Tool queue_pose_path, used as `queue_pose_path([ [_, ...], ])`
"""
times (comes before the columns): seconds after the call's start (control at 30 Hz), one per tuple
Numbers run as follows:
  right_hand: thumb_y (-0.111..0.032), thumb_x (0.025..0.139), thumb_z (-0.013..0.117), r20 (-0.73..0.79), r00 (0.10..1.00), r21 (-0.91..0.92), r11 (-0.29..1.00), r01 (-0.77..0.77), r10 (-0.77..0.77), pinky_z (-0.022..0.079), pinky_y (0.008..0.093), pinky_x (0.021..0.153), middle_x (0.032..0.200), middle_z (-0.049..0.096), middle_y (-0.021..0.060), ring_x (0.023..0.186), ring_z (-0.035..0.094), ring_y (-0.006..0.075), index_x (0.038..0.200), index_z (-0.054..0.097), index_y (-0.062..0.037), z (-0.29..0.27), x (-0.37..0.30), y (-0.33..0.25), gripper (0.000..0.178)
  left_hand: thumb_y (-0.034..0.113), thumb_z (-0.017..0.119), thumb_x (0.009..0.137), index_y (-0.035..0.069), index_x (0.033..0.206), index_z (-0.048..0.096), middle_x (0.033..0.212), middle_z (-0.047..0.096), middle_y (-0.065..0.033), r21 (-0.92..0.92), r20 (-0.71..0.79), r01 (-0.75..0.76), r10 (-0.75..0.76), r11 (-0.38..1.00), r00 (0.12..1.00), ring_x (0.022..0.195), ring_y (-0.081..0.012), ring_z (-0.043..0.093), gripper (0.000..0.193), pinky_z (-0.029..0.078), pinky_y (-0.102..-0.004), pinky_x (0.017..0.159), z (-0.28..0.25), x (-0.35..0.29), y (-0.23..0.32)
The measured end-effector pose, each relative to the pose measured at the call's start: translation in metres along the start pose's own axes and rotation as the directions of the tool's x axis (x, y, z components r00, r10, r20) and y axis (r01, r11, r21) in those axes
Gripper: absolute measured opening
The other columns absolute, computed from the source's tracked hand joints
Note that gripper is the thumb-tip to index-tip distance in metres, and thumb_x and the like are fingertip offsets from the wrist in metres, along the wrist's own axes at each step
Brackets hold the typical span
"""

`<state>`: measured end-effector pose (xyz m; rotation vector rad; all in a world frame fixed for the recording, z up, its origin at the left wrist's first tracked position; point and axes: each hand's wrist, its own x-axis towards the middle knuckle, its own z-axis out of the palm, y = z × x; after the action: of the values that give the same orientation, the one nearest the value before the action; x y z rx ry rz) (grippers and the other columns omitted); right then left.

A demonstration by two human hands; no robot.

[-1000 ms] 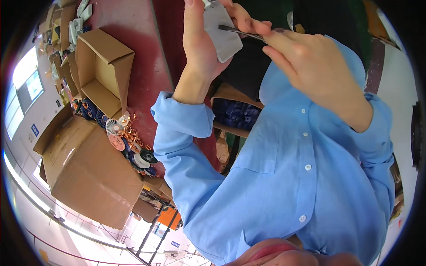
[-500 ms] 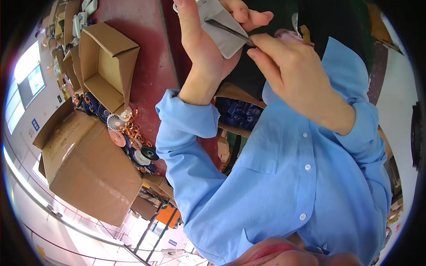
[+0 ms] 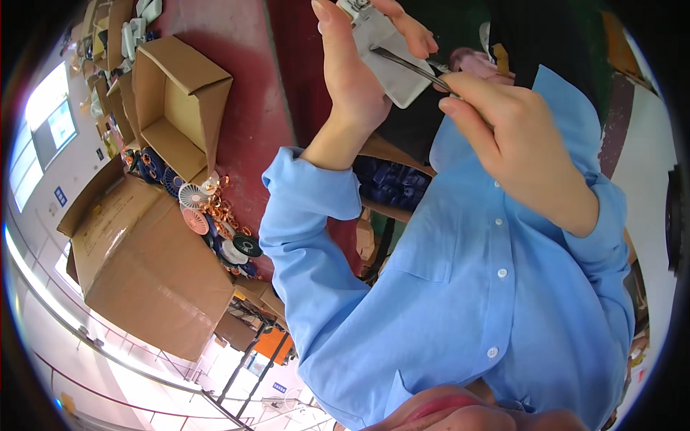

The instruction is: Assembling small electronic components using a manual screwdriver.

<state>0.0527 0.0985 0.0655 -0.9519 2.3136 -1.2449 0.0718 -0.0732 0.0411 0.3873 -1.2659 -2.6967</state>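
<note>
Palm up, my left hand (image 3: pixel 352 90) holds a flat grey-white plastic casing (image 3: pixel 392 54) with rounded corners. Its thumb stands out at one side and the fingers curl over the other side. A small metallic part sits at the casing's far end. In my right hand (image 3: pixel 514 133) is a slim dark metal tool (image 3: pixel 413 67), pinched between thumb and forefinger. Its tip lies on or just over the casing's face; whether it touches I cannot tell. Beyond the right hand is a pinkish thing (image 3: pixel 474 65), partly hidden.
An open cardboard box (image 3: pixel 176 108) stands on the red tabletop (image 3: pixel 248 93) to the left. Near it lie several small round fans (image 3: pixel 192 195) and copper-coloured rings (image 3: pixel 223 212). A larger carton (image 3: pixel 151 258) is at the lower left. Below my hands, another box holds dark blue parts (image 3: pixel 392 183).
Both hands have shifted right and slightly nearer, with the casing and the metal tool still in them. More of the casing's far end now shows.
</note>
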Motion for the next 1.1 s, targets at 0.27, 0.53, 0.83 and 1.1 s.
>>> queue_pose_path([
  [0.27,-0.012,0.090,0.061,0.097,0.995,-0.013,0.999,-0.029,0.030,0.040,0.0351,0.050,0.065,0.057,0.0162,0.052,0.054,0.0282,0.105,0.063,0.0009,-0.014,-0.010,-0.001,0.020,0.062,0.024,0.098,0.008,0.095,0.053,0.065,0.058,-0.0093,0.104,0.043,0.055,-0.059,0.993,0.997,0.061,-0.0175,0.055,0.061,0.045,-0.0263,0.059,-0.008,-0.005,-0.002],
  [0.53,-0.011,0.090,0.062,0.116,0.993,-0.084,0.996,-0.021,0.031,0.042,0.0367,0.053,0.073,0.060,0.0182,0.060,0.058,0.0325,0.105,0.062,0.0019,-0.021,-0.011,-0.003,0.020,0.063,0.025,0.097,0.008,0.097,0.052,0.066,0.059,-0.0095,0.163,0.086,0.031,-0.046,0.986,0.995,0.059,-0.0164,0.055,0.062,0.045,-0.0251,0.055,-0.009,-0.004,-0.003],
  [0.83,-0.009,0.089,0.062,0.131,0.990,-0.131,0.991,-0.038,0.055,0.044,0.0346,0.055,0.076,0.061,0.0174,0.061,0.058,0.0324,0.105,0.061,0.0022,-0.024,-0.017,-0.004,0.019,0.067,0.027,0.095,0.006,0.099,0.052,0.065,0.057,-0.0071,0.525,0.113,-0.110,0.059,0.844,0.992,0.057,-0.0129,0.052,0.066,0.040,-0.0236,0.053,0.002,-0.008,0.002],
  [1.1,-0.016,0.089,0.062,0.061,0.989,0.141,0.980,-0.141,0.134,0.042,0.0362,0.053,0.062,0.054,0.0150,0.059,0.055,0.0309,0.094,0.064,-0.0036,-0.022,-0.015,-0.004,0.013,0.075,0.025,0.090,0.007,0.099,0.052,0.068,0.057,-0.0064,0.436,0.055,0.064,-0.098,0.898,0.994,0.061,-0.0130,0.053,0.074,0.040,-0.0235,0.056,0.002,-0.009,0.003],
])
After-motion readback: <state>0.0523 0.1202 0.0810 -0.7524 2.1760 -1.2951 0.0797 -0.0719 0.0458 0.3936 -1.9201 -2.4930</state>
